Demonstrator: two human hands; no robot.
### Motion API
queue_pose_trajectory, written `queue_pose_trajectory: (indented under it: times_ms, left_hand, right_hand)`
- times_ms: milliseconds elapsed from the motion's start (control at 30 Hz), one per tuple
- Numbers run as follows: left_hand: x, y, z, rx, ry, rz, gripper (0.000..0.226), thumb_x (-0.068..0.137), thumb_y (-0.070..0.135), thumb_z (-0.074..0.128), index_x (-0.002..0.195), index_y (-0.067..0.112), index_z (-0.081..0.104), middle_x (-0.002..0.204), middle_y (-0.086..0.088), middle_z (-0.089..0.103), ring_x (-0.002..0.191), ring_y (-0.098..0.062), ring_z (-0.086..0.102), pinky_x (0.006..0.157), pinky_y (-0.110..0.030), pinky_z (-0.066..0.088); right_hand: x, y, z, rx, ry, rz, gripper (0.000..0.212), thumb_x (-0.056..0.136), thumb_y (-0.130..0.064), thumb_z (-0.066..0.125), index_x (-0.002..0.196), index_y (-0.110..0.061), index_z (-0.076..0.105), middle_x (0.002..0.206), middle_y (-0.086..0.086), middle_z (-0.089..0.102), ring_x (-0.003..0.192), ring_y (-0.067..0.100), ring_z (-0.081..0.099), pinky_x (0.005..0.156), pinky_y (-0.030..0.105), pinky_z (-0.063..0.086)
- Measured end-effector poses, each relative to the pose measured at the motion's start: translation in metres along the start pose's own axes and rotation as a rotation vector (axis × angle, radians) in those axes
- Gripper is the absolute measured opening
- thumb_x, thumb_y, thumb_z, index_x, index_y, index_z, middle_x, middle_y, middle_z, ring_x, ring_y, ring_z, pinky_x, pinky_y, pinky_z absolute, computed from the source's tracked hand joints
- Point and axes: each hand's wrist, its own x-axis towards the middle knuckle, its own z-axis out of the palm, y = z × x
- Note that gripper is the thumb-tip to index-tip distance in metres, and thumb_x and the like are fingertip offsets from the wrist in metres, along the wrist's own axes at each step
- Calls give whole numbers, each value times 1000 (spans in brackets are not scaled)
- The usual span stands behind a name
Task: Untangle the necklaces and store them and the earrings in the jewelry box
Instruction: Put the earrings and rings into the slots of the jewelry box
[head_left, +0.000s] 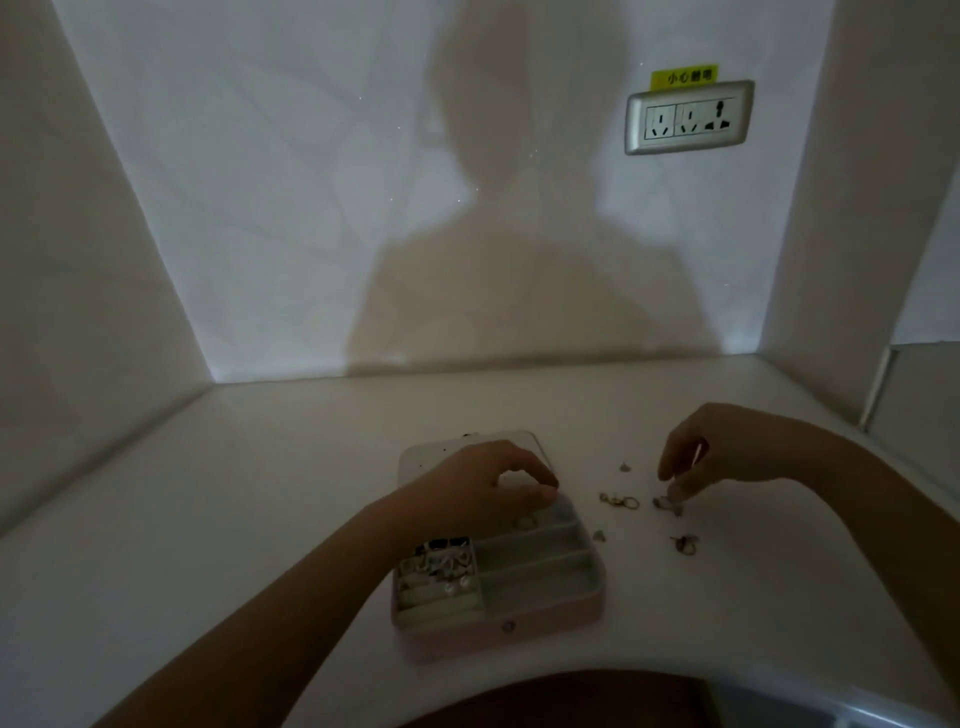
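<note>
Dim light here, and the pink jewelry box (498, 631) sits open on the white tabletop (260, 493), right in front of the person. Its pale lid (441, 454) is laid back behind it. Inside, the lining is a soft grey-green. Three long slots run across the right side, and there's a small round snap on the front wall. The left compartment is busy: stored earrings (444, 566) in there, a cluster of shiny silver pieces and a couple of pearly round ones nearer the front.

The left hand (483, 483) hovers over the back of the box with its fingers curled and thumb and forefinger drawn close together above the farthest slot. Whether there's anything between them, I can't tell in this gloom.

Over to the right hand (727, 457), off to the side of the box, fingers pointing down. Thumb and forefinger come together in a narrow pinch on a silvery earring (666, 502) lying on the table.

More loose pieces are scattered beside the box. A pair of gold hoops (619, 501) lies between the box and the right hand. There's a tiny pale piece (625, 466) farther back and another small bit (600, 535) just off the box's right edge. A ring-shaped earring (685, 543) sits nearest the person.

On the wall, a silver-framed socket (688, 117) sits under a yellow label (684, 78).
</note>
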Motion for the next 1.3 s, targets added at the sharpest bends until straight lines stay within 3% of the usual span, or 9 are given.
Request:
queue_pose_trajectory:
  times_ms: [133, 233, 500, 600, 733, 900, 1000, 1100, 1300]
  left_hand:
    - [14, -1, 2, 15, -37, -26, 30, 93, 38, 51, 114, 23, 65, 115, 7, 63, 103, -7, 57, 91, -22, 43]
    - [17, -3, 0, 19, -32, -16, 28, 93, 37, 52, 113, 24, 66, 113, 9, 64, 101, -4, 55, 81, -13, 38]
    - [15, -2, 1, 36, -41, -8, 26, 92, 35, 54, 113, 26, 65, 115, 11, 61, 95, 2, 50, 75, -5, 32]
    - [14, -2, 1, 38, -49, -20, 26, 91, 37, 55, 112, 27, 65, 116, 12, 61, 95, 2, 49, 76, -8, 33]
    - [13, -2, 1, -1, -30, -36, 25, 90, 36, 56, 112, 27, 66, 113, 13, 63, 98, 1, 54, 85, -15, 38]
    - [5, 4, -2, -238, 185, 33, 16, 89, 20, 61, 100, 29, 68, 99, 18, 66, 91, 9, 61, 78, -2, 44]
    - [0, 11, -5, -466, 280, 46, 16, 87, 11, 63, 97, 22, 69, 94, 10, 71, 86, 4, 65, 77, -8, 49]
    - [-6, 20, -8, -684, 284, 51, 18, 86, 6, 62, 103, 10, 68, 95, -3, 73, 84, -5, 68, 75, -15, 52]
    - [-10, 26, -10, -918, 223, 29, 22, 86, 10, 61, 107, 4, 65, 95, -10, 72, 88, -15, 69, 81, -23, 55]
  right_hand:
    - [3, 5, 7, 87, 27, -53, 6, 72, -27, 81, 74, -28, 75, 75, -5, 73, 67, 6, 65, 58, 14, 48]
    - [7, 6, 9, 141, 31, -65, 9, 74, -19, 79, 69, -26, 75, 67, -6, 72, 58, 1, 62, 55, 11, 44]
    - [10, 4, 16, 169, 73, -67, 15, 74, -9, 77, 72, -23, 71, 70, -4, 72, 63, 3, 67, 58, 11, 47]
    - [10, 3, 17, 179, 294, -100, 16, 73, -11, 78, 73, -25, 70, 75, -7, 71, 69, 1, 65, 63, 9, 47]
    - [6, -8, 14, 455, 547, -161, 17, 72, -7, 78, 71, -20, 68, 68, -8, 69, 62, -5, 62, 60, 5, 44]
    - [-7, -30, 12, 902, 458, -335, 14, 72, 4, 72, 79, -5, 63, 78, 11, 73, 80, 19, 70, 75, 21, 53]
    - [-15, -48, 11, 1002, 431, -444, 18, 72, 8, 68, 77, -6, 59, 77, 9, 73, 79, 18, 70, 72, 21, 54]
    - [-21, -65, 15, 1058, 411, -530, 16, 68, 4, 68, 76, -4, 56, 76, 8, 72, 75, 15, 69, 70, 19, 53]
    - [-16, -86, 26, 1056, 373, -598, 16, 67, -6, 68, 77, -4, 56, 78, 8, 72, 75, 20, 68, 71, 23, 54]
